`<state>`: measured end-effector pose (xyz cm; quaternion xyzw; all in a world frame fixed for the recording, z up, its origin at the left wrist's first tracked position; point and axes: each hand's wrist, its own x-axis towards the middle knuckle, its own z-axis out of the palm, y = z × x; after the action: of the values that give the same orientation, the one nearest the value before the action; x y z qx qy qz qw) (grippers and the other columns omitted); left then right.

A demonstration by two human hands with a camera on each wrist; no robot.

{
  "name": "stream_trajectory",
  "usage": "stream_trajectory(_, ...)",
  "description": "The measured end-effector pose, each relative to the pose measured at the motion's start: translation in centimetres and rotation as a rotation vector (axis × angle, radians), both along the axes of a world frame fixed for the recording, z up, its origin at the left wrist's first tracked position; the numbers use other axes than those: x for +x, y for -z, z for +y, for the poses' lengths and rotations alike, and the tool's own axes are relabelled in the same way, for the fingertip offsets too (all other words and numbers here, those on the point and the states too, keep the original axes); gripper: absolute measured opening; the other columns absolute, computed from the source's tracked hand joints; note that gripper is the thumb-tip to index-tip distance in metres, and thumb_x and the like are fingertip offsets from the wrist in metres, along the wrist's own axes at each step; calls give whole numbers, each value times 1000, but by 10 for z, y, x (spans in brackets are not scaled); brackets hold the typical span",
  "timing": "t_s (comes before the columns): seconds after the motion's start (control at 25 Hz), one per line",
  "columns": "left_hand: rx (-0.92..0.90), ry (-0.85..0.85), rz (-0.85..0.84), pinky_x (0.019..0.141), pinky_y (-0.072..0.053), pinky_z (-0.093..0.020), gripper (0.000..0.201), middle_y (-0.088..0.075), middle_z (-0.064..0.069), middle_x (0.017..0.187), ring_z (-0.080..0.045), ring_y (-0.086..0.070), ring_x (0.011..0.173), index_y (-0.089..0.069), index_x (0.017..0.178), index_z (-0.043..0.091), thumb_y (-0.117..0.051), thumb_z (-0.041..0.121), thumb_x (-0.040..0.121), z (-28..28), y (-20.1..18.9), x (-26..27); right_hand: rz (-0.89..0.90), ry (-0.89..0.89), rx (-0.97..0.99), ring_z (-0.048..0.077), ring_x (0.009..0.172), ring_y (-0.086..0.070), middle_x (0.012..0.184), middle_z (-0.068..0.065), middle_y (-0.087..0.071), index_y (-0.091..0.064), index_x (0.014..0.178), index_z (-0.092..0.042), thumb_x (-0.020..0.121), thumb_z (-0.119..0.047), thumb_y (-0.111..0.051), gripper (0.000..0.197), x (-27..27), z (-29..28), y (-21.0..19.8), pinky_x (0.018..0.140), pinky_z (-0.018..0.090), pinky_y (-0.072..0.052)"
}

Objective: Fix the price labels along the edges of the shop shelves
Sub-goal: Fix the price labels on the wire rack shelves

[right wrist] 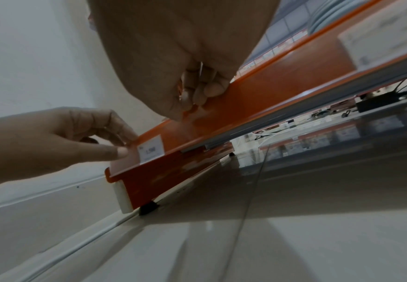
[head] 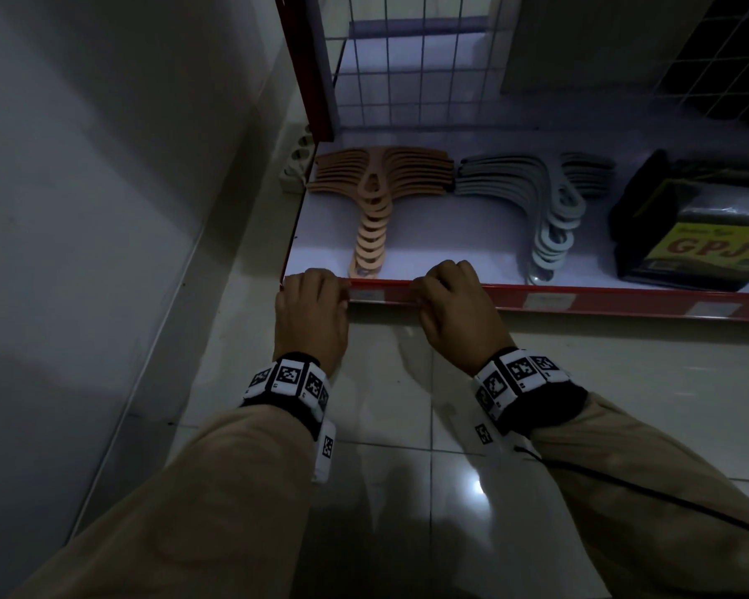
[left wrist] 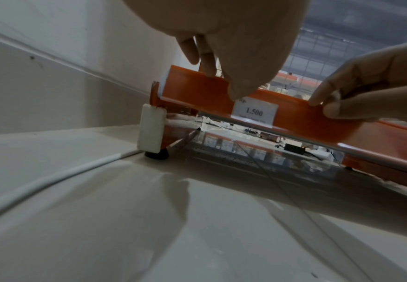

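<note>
A low shop shelf (head: 450,235) carries a red label strip (head: 623,302) along its front edge. A white price label (head: 366,294) reading 1.500 (left wrist: 254,112) sits in the strip between my hands. My left hand (head: 321,291) grips the strip near its left end, fingers over the top and thumb (right wrist: 115,152) on the front, just left of the label (right wrist: 150,151). My right hand (head: 433,287) pinches the strip to the label's right, its fingers (right wrist: 197,95) curled over the top edge. Two more labels (head: 548,301) lie farther right.
On the shelf lie a beige stack of hangers (head: 377,196), a grey stack (head: 550,205) and a black packet marked GPJ (head: 701,244). Wire mesh (head: 407,71) backs the shelf. A wall (head: 104,166) stands close on the left, with a white cable (left wrist: 53,177) on the tiled floor (head: 407,425).
</note>
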<state>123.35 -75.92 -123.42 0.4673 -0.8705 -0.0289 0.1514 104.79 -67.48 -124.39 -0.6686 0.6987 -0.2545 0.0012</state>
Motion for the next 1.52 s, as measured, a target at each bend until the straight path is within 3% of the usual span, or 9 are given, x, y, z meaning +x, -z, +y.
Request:
stream_trajectory(0.12, 13, 3, -15, 91, -38, -42, 29, -56, -7, 114, -28, -50, 106, -56, 115, 16, -61, 18, 86, 6, -6, -3, -42, 20, 11, 30, 88, -49, 94, 14, -57, -64, 101, -4, 81, -1, -60, 21, -11, 10, -6, 71, 33, -39)
stream_trajectory(0.24, 23, 45, -88, 90, -30, -39, 24, -55, -4, 111, -26, -48, 105, -59, 111, 20, -56, 22, 87, 12, -21, -20, -97, 43, -6, 33, 87, -52, 93, 15, -58, -64, 101, -4, 82, 0, -59, 20, -26, 21, -18, 71, 39, -44)
stream_trajectory(0.44, 29, 239, -28, 90, -26, -35, 18, -56, 1, 109, -24, -48, 105, -61, 105, 23, -52, 25, 90, 31, -64, -73, -112, 152, -61, 28, 86, -58, 95, 9, -60, -65, 101, -11, 86, -6, -59, 18, -62, 44, -59, 69, 37, -48)
stream_trajectory(0.68, -192, 434, 24, 90, -32, -37, 22, -56, -1, 113, -25, -47, 109, -60, 108, 20, -47, 28, 93, 39, -158, -132, -39, 301, -251, 33, 88, -55, 94, 14, -60, -60, 105, -6, 81, -2, -61, 24, -102, 68, -138, 71, 26, -34)
stream_trajectory(0.84, -352, 558, 106, 85, -32, -38, 19, -58, -2, 104, -25, -51, 101, -61, 102, 19, -49, 29, 91, 43, -227, -157, -5, 372, -319, 32, 91, -55, 96, 12, -59, -60, 110, -9, 81, -5, -59, 30, -115, 75, -194, 73, 37, -46)
stream_trajectory(1.0, -510, 592, 191, 85, -29, -39, 17, -60, 0, 100, -24, -51, 97, -61, 96, 21, -51, 32, 88, 38, -278, -168, 60, 444, -377, 28, 89, -54, 95, 8, -58, -58, 106, -13, 81, -10, -59, 25, -118, 76, -240, 70, 30, -41)
stream_trajectory(1.2, -496, 632, 140, 89, -31, -40, 28, -54, -4, 115, -27, -46, 107, -56, 110, 18, -51, 37, 89, 27, -306, -179, 98, 545, -414, 26, 90, -53, 96, 6, -56, -59, 104, -17, 81, -10, -61, 24, -121, 78, -274, 70, 33, -46)
stream_trajectory(1.52, -488, 693, 129, 90, -36, -38, 40, -49, -3, 126, -26, -42, 114, -50, 124, 20, -54, 37, 88, 30, -301, -189, 185, 689, -417, 33, 102, -50, 108, 14, -55, -61, 107, -7, 78, -8, -66, 30, -138, 92, -279, 82, 39, -46)
